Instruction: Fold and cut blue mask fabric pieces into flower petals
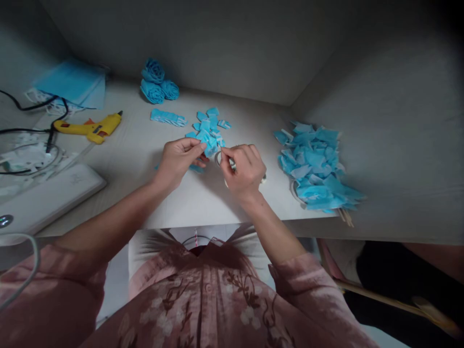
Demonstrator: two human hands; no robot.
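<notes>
Between thumb and fingers of my left hand [177,162] is a small blue fabric piece [210,149], thin and a little crumpled. My right hand [244,166] is closed in a pinch just right of that piece; whatever its fingertips grip is too small to make out. Just beyond both hands lies a loose heap of cut blue petal-like pieces [206,124]. A fanned row of similar pieces [167,117] rests farther left. Partly covered by my right hand is a round, ring-shaped object [218,158] on the table.
Three blue fabric roses [154,86] stand at the back. A yellow glue gun [94,129], blue face masks [74,82], black cables and a white flat device [54,195] occupy the left. At right, a large pile of blue scraps [310,159] covers thin wooden sticks [347,217].
</notes>
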